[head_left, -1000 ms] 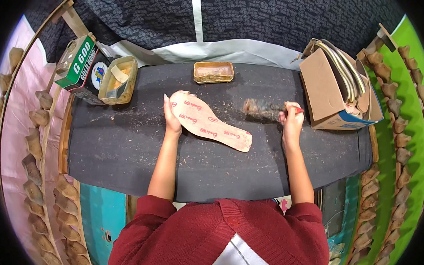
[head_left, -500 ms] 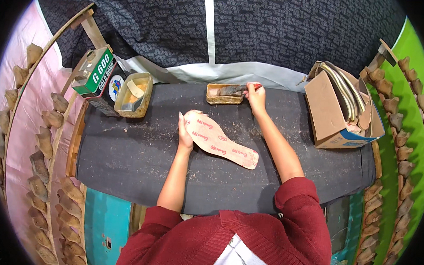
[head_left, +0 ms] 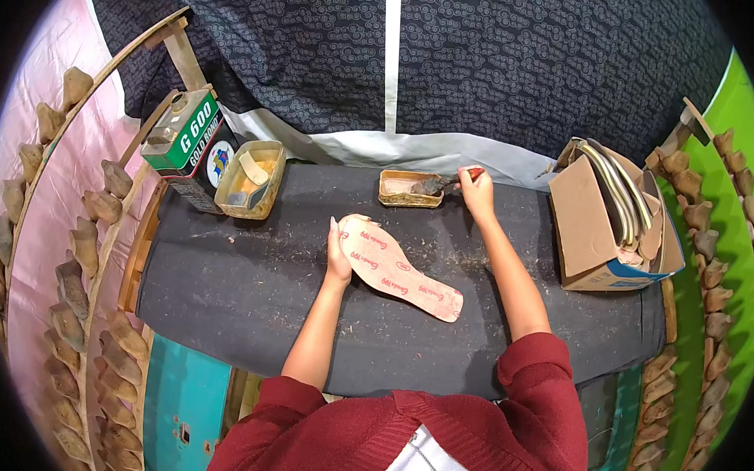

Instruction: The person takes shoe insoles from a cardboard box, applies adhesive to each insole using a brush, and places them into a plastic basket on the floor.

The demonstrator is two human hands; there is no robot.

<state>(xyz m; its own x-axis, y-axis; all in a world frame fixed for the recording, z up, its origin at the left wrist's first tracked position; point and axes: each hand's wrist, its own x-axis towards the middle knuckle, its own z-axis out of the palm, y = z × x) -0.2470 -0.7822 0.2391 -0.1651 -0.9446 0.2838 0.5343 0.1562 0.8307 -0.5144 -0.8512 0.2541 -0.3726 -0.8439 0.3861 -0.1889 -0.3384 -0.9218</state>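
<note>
An insole board, pale with red print, is held over the dark cloth by my left hand. The fingers of that hand are closed round its broad end, and the narrow end points down to the right. My right hand grips a brush by its red handle. Dark, matted bristles reach into the right part of a small rectangular tray, whose inside looks pale. Whether the bristles touch the bottom of the tray cannot be made out.
At the left stand a green and black metal can and a yellowish tub with scraper-like pieces. A cardboard box with stacked sole shapes stands right. Racks of shoe lasts line both sides. Crumbs dot the cloth-covered table.
The brush has shifted slightly to the right within the tray, along with my right hand. My left hand still holds the insole board in nearly the same place. The whole view has shifted a little.
</note>
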